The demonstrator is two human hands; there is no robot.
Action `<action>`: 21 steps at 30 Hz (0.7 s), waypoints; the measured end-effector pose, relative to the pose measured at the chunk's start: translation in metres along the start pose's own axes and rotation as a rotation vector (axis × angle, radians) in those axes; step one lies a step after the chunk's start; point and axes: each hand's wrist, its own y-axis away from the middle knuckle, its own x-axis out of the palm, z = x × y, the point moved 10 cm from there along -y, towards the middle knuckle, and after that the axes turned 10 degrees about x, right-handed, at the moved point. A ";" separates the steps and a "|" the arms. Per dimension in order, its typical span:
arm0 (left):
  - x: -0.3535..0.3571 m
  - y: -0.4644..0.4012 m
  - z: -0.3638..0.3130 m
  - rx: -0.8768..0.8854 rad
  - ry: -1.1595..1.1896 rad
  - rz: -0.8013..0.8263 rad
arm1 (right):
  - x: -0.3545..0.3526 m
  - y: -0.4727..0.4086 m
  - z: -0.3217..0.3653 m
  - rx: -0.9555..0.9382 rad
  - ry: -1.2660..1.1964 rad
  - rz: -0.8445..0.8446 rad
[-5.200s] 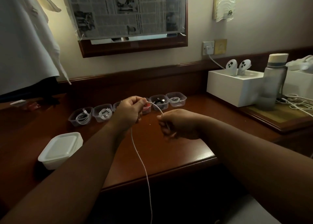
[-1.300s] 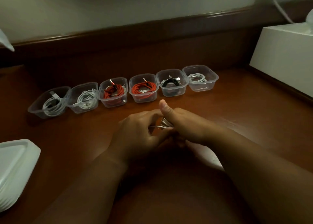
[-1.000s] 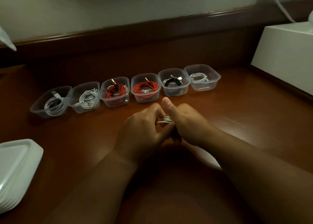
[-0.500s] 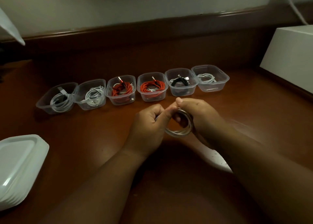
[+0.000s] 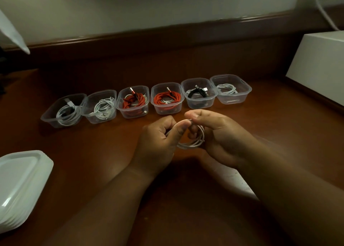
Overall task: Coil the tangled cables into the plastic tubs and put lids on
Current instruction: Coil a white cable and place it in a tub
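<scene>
1. The left hand point(image 5: 160, 136) is curled into a loose fist, its thumb pressed against the top of a coiled white cable point(image 5: 193, 143)
2. The right hand point(image 5: 219, 132) pinches the same coil from the other side, thumb on top and fingers curled through the loop
3. The coil hangs between the two hands above the wooden desk point(image 5: 279, 134), in front of a row of six clear tubs, and touches none of them
4. From left to right the row runs: the first tub point(image 5: 64, 110) and the second tub point(image 5: 101, 106) each hold a white cable, the third tub point(image 5: 133, 101) holds a red cable with some white showing, the fourth tub point(image 5: 167, 98) holds a red coil, the fifth tub point(image 5: 199, 93) holds a black cable, and the sixth tub point(image 5: 231, 88) holds a thin white cable
5. None of the six tubs has a lid on
6. A stack of white lids point(image 5: 20, 186) sits at the left edge of the desk, well apart from the tubs
7. A white box point(image 5: 320, 59) stands at the right, near the sixth tub
</scene>
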 end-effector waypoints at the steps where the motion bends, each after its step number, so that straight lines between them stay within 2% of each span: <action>1: 0.002 0.000 -0.001 0.018 -0.024 0.030 | -0.002 0.001 0.003 -0.045 0.090 -0.053; 4: 0.008 0.000 -0.006 0.056 -0.059 0.102 | 0.000 0.008 0.016 -0.225 0.367 -0.177; 8: 0.009 0.000 -0.008 0.021 -0.021 0.104 | 0.003 0.013 0.021 -0.286 0.386 -0.161; 14: 0.005 0.000 -0.015 -0.006 0.028 0.084 | -0.011 0.017 0.038 -0.308 0.441 -0.241; 17: -0.004 -0.001 -0.020 0.055 -0.032 0.025 | -0.010 0.018 0.039 -0.274 0.330 -0.160; 21: -0.023 -0.002 -0.028 0.126 -0.164 -0.175 | 0.002 0.019 0.038 -0.288 0.103 -0.001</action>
